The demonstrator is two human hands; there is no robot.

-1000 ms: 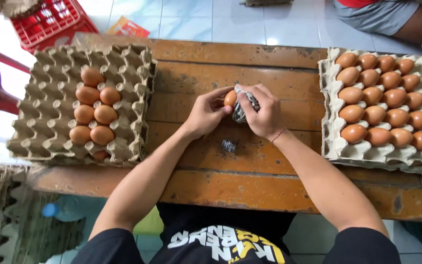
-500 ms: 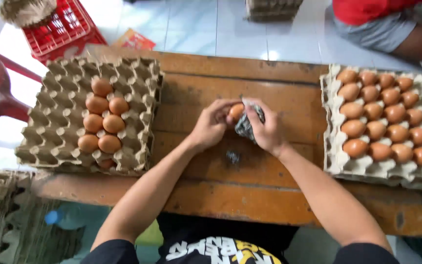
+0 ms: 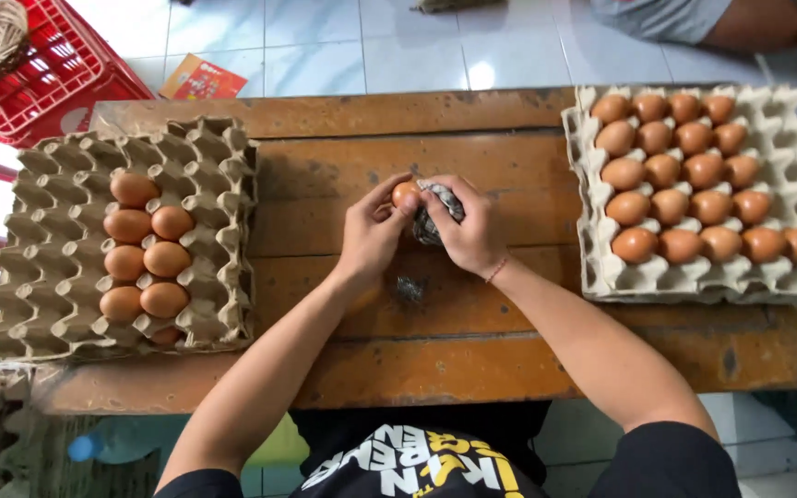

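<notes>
A brown egg (image 3: pixel 406 195) is held at mid-bench (image 3: pixel 343 148) in the closed grip of the left hand (image 3: pixel 373 232); grey steel wool (image 3: pixel 438 210) is clenched by the right hand (image 3: pixel 472 228). An orange rectangular packet (image 3: pixel 201 79) lies on the floor beside a red crate (image 3: pixel 48 78). Pulp egg trays (image 3: pixel 48 314) flank both hands.

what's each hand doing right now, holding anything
Left hand: closed on a brown egg.
Right hand: closed on a grey scrubbing pad held against the egg.

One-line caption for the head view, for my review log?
Left hand holds a brown egg against a steel scrubber in the right hand, over a wooden table between two egg trays.
</notes>
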